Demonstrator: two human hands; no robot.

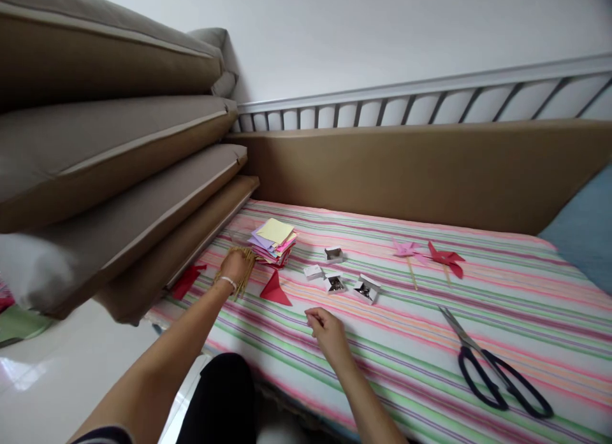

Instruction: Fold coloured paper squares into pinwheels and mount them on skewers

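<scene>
We see the left hand [235, 265] stretched out over the striped sheet [478, 291], its fingers closed around a bundle of thin wooden sticks [246, 271] that fans out below the palm; a pale bracelet sits on that wrist. The bundle lies just beside a stack of coloured paper squares [275, 241], whose top sheet is yellow, with purple, pink and red sheets showing underneath. The hand seems to touch the near edge of the stack, though we cannot tell for sure.

The right hand [325, 329] rests lower on the sheet, fingers curled loosely inward; we cannot tell whether it holds anything small.

Between the two hands lies a red folded paper piece [275, 290], and another red paper scrap [186, 279] sits to the left, at the foot of the stacked brown cushions [119, 176]. Just beyond the right hand we see a cluster of small white boxes [335, 275], some open with dark small items inside.

Farther right, a pink pinwheel [405, 250] and a red pinwheel [447, 258] lie side by side, each on a stick. Black-handled scissors [492, 371] lie well apart, near the right edge of the mattress. A brown padded backrest [430, 170] runs along the far side, with a white railing [430, 106] above it.
</scene>
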